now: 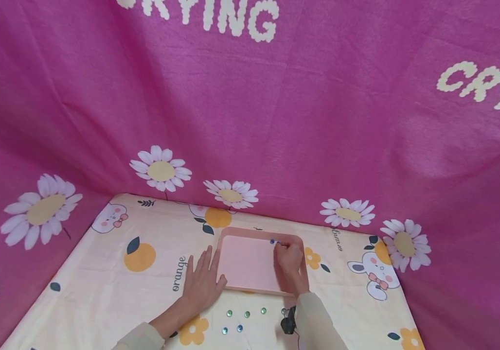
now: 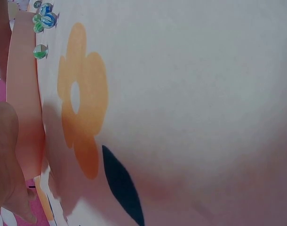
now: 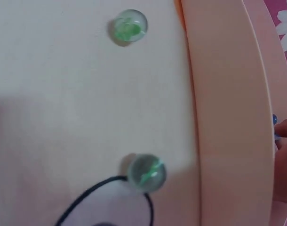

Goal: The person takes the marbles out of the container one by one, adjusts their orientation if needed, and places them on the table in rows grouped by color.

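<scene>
Blue marble [image 1: 272,241] pinched in right hand [image 1: 289,257] fingers over pink tray [image 1: 250,281], left hand [image 1: 203,282] flat beside "orange" cloth print [image 1: 179,273].

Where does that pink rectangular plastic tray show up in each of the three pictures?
Head: pink rectangular plastic tray at centre, between both hands.
Left wrist: only its rim, a strip along the left edge.
Right wrist: its rim, a broad band on the right.
Shared landmark: green glass marbles on the cloth beside it.

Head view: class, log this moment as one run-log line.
right hand: pinches blue marble at pink tray far corner | left hand: flat on tablecloth beside tray | loose marbles: near edge
</scene>
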Demonstrator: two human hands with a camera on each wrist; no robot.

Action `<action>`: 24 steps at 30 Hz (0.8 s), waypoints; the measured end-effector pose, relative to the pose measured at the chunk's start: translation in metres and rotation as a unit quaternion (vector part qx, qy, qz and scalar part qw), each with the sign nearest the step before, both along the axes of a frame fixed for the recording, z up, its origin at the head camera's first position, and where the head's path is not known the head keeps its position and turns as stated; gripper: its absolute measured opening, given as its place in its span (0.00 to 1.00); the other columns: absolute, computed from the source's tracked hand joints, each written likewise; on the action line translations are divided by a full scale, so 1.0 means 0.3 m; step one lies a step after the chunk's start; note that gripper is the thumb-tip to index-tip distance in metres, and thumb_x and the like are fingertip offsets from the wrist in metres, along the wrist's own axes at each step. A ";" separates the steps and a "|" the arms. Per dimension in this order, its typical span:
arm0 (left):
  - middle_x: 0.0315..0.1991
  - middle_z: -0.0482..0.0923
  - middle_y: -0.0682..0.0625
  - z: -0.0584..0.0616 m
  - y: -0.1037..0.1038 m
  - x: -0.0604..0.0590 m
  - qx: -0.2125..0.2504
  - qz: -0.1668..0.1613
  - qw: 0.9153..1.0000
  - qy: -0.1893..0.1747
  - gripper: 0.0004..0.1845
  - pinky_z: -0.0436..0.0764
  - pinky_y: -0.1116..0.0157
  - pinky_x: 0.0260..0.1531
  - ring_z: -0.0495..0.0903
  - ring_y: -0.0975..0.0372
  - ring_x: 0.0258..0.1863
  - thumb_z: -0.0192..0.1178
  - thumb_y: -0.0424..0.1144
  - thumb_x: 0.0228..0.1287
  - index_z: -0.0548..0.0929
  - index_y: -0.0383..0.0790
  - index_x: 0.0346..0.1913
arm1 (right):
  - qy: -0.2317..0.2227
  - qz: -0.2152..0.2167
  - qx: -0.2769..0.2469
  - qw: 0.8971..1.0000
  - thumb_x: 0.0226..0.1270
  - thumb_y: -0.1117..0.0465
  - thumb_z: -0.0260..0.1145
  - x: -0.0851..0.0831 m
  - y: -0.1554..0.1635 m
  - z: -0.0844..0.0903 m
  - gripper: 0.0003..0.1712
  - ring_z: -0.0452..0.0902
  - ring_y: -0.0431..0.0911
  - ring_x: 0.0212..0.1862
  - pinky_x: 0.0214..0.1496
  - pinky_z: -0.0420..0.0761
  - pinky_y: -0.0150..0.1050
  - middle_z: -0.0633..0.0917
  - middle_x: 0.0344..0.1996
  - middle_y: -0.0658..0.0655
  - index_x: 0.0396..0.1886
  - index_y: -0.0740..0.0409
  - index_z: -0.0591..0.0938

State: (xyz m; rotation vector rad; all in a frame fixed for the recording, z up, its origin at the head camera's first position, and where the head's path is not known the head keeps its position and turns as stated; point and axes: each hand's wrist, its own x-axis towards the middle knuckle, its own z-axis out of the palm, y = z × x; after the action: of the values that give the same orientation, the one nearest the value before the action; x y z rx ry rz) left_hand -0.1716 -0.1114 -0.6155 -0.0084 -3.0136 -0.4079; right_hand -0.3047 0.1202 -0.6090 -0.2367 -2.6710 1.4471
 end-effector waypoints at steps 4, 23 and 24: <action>0.78 0.50 0.40 -0.001 -0.003 -0.004 -0.002 -0.002 1.000 0.003 0.41 0.42 0.41 0.73 0.53 0.48 0.75 0.50 0.57 0.70 0.56 0.39 0.78 | -0.027 0.013 -0.014 0.999 0.70 0.62 0.59 0.027 0.018 0.009 0.08 0.69 0.49 0.52 0.55 0.73 0.46 0.72 0.50 0.54 0.47 0.54 0.77; 0.78 0.50 0.40 -0.004 -0.006 -0.005 -0.012 -0.002 1.000 0.003 0.41 0.42 0.41 0.73 0.53 0.48 0.75 0.50 0.57 0.70 0.56 0.39 0.78 | 0.027 0.027 -0.054 0.998 0.64 0.67 0.69 0.152 0.064 0.084 0.07 0.78 0.46 0.37 0.39 0.78 0.31 0.86 0.34 0.54 0.42 0.60 0.86; 0.78 0.50 0.40 -0.004 -0.006 -0.005 -0.012 -0.002 1.000 0.003 0.41 0.42 0.41 0.73 0.54 0.48 0.75 0.50 0.58 0.70 0.56 0.39 0.79 | 0.029 0.036 -0.060 0.997 0.64 0.67 0.69 0.168 0.066 0.091 0.07 0.79 0.46 0.37 0.39 0.79 0.30 0.87 0.34 0.55 0.42 0.60 0.86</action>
State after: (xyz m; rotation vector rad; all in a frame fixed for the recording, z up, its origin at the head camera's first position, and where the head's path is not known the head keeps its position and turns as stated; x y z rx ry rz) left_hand -0.1731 -0.1132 -0.6167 -0.0180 -3.0138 -0.3709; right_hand -0.2543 0.1399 -0.5817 -0.1051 -2.5754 1.6119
